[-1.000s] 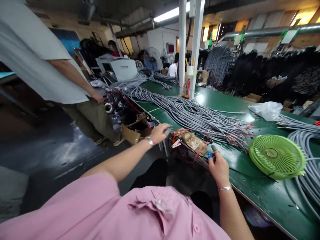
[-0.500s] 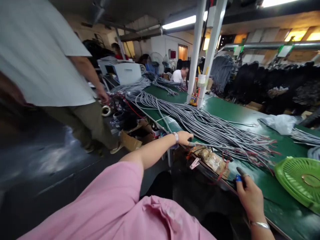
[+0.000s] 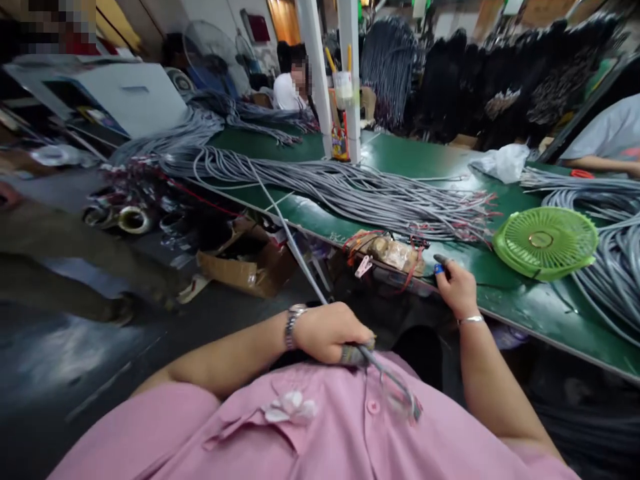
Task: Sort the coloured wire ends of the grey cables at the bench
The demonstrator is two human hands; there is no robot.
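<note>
In front of the pink shirt, my left hand (image 3: 333, 333) is closed around a few grey cables (image 3: 300, 257), with grey coverings on some of its fingers. Those cables stretch back to the long cable bundle (image 3: 345, 190) on the green table (image 3: 415, 150); their loose ends, blurred, hang past my fist. My right hand (image 3: 456, 287) rests at the table edge with its index finger stretched out beside the thumb. Blue wrapping shows on the thumb and a dark cover on the fingertip. Left of this hand lies a tape-wrapped block (image 3: 397, 253) with red wires and a pink clip (image 3: 364, 267).
A green fan (image 3: 547, 243) lies at the right, beside more grey cables (image 3: 615, 267). White posts (image 3: 349, 87) rise from the table. A cardboard box (image 3: 240, 270) and cable coils (image 3: 133, 219) are below left. Other people are nearby, one walking at left.
My left hand has drawn the cables from the table edge back to my chest. My right hand stays at the table edge. The view has turned right and down.
</note>
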